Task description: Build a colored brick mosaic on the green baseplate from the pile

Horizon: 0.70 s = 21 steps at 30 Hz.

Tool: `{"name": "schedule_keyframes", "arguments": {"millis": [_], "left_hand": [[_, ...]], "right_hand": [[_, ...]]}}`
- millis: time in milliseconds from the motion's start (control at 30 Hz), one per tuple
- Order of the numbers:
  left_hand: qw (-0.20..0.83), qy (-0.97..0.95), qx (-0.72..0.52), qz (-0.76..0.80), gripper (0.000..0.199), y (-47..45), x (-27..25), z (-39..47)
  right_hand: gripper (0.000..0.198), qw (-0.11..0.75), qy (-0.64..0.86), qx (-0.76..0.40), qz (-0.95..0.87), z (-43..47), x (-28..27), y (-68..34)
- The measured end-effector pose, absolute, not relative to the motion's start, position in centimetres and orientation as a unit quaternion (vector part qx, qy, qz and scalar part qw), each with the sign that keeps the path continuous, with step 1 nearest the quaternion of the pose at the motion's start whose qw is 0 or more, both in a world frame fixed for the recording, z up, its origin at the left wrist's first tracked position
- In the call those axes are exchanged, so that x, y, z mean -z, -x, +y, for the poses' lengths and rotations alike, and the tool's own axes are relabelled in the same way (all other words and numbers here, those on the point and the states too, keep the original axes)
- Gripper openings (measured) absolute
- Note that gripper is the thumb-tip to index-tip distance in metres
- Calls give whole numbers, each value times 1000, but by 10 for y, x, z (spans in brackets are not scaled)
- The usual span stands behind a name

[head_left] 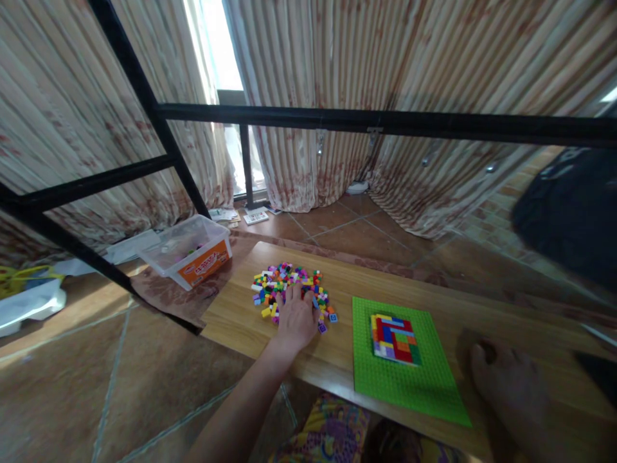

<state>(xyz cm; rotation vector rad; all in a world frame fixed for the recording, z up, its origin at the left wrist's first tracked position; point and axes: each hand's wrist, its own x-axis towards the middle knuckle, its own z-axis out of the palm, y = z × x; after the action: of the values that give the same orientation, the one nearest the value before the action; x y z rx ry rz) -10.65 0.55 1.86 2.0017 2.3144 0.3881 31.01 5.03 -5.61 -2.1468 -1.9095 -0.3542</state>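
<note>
My left hand point(297, 317) lies over a loose pile of small coloured building bricks point(282, 276), fingers stretched out and apart, palm down. A light blue brick point(315, 301) shows beside it, on the pile's right side. To the right is a green baseplate point(400, 392) bearing a low, roughly square build of coloured bricks point(395, 339) in red, blue, yellow, orange and white. Past the baseplate's right edge, my right hand point(511, 386) rests in shadow at the table, its fingers curled in. Whether anything is inside those fingers is hidden.
The wooden table point(231, 308) is long and narrow. A clear plastic box point(193, 251) with an orange label stands on the floor beyond its left end. Black metal frame bars point(289, 116) cross in front of curtains point(337, 64). A dark object point(598, 373) lies at the table's right.
</note>
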Motion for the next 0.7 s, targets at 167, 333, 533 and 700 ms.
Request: {"name": "schedule_keyframes", "arguments": {"millis": [167, 333, 533, 700], "left_hand": [[18, -652, -114, 749, 34, 107, -20, 8], [28, -657, -102, 746, 29, 108, -23, 14], [32, -658, -112, 744, 31, 109, -23, 16], [53, -661, -103, 741, 28, 113, -27, 22]], "right_hand": [[48, 88, 745, 149, -645, 51, 57, -309], [48, 85, 747, 156, -640, 49, 53, -305], [47, 92, 760, 143, -628, 48, 52, -302], [46, 109, 757, 129, -631, 50, 54, -304]]}}
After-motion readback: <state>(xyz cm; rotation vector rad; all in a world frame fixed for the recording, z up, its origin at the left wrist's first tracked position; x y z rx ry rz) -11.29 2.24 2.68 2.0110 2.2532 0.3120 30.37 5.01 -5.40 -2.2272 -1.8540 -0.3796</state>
